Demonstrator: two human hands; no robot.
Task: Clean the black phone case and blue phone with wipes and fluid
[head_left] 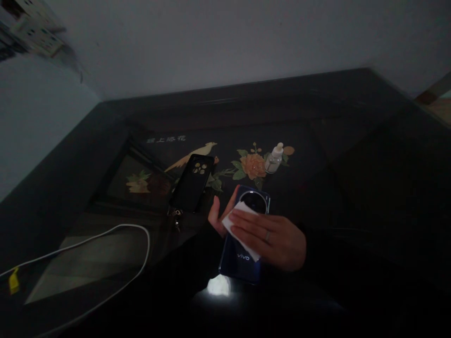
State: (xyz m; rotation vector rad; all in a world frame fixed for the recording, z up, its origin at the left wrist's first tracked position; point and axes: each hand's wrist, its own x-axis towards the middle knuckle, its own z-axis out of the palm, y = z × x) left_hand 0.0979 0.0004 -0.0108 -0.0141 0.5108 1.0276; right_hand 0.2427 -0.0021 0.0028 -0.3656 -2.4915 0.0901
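Observation:
A dark blue smartphone [234, 263] with "vivo" on its back and a large round camera ring lies over the dark table, back side up. My left hand [221, 216] grips its upper left edge; the thumb sticks up, and most of the other fingers are hidden behind the phone. Across the phone's back, below the camera ring, my right hand [282, 239] presses a folded white wipe [230, 225] under its fingers. A ring shows on one finger of that hand. Just left of the phone rests a black phone case [192, 185] with a small metal charm [177, 218] at its lower end.
A small dropper bottle [274, 159] with a white cap stands beyond the phone, on the floral print. A white cable [121, 226] with a yellow tag [14, 280] curves across the left. The glossy table [338, 141] meets a wall behind. Power strips [37, 35] hang upper left.

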